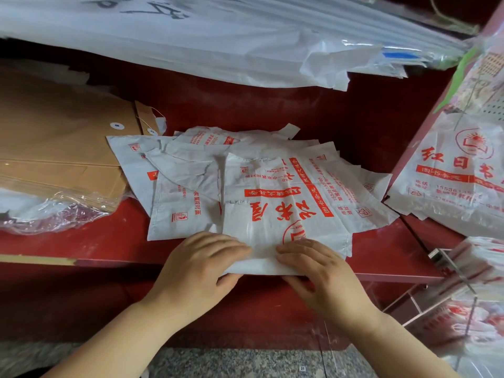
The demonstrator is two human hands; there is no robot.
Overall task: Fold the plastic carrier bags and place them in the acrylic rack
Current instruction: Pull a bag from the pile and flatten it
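A red tabletop [354, 126] carries a stack of brown string-tie envelopes [54, 148] at the left, with crinkled clear plastic wrap [54, 211] lying over its near corner. Large white sheets [191, 42] overhang the back — speckled grey stone floor [245, 361] shows below.

Deep red painted shelf [272, 110], its back in shadow. Speckled grey stone floor [231, 362] below the front edge. Brown string-tie envelopes [54, 148] stacked at left, crinkled clear wrap [54, 211] over their near end. Large white sheets [191, 42] piled overhead.
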